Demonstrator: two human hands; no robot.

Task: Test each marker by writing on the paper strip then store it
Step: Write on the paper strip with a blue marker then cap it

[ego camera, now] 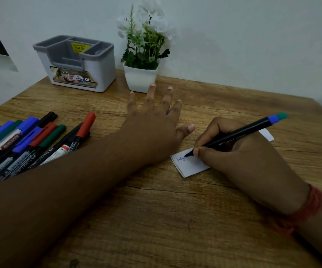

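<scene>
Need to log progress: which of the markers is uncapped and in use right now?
The black marker gripped in the right hand, tip on the paper strip. The pile of markers at left all wear caps.

marker (pixel 235 139) black, blue-green end | paper strip (pixel 190 165) white, blue writing

The wooden counter (pixel 156 209) carries markers (pixel 26 144) at its left edge, an organizer (pixel 96 74) and flowerpot (pixel 139 79) at the back edge, and a paper strip (pixel 189 164).

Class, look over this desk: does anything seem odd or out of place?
Yes: the marker gripped by the right hand carries two stacked caps, blue then green, on its back end.
</scene>
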